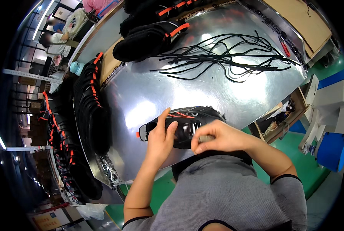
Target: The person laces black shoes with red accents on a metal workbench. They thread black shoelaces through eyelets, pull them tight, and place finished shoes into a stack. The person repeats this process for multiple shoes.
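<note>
Laces (224, 56) (blk) on tbl (152, 90) beyond shoe (183, 131).

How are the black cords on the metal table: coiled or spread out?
Spread out: the black cords lie in long, loose strands across the metal table, crossing in places, their ends fanned apart.

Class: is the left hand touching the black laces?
No; the left hand rests on the shoe, apart from the laces.
</note>
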The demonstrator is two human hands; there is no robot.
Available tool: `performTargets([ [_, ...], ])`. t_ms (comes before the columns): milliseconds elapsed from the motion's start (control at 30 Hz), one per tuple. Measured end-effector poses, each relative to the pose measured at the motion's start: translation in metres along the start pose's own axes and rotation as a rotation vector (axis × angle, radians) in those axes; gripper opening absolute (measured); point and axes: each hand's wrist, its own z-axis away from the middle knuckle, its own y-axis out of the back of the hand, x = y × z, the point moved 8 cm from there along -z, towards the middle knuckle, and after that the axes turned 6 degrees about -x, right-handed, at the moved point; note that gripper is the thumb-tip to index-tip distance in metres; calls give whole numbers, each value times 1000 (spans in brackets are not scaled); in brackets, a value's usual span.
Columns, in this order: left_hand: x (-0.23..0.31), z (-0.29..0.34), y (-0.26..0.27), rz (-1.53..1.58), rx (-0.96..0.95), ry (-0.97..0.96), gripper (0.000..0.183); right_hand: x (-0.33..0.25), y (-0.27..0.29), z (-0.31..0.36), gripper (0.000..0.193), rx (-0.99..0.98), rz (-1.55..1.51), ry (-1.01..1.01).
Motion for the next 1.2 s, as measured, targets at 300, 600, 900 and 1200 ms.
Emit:
performTargets([
  [300, 5, 7, 3, -200, 287, -137, 32, -14, 24, -32, 7, 80, -137, 154],
  [600, 12, 7, 6, -239, 410, -150, 32, 15, 49, -44, 8, 372, 99, 62],
  [900, 16, 12, 2, -324, 487, -190, 46, 15, 39, -39, 18, 408, 383, 15],
  [1200, 20, 15, 2, -325, 517, -272, 47, 9, 31, -9, 17, 367, 689, -14],
])
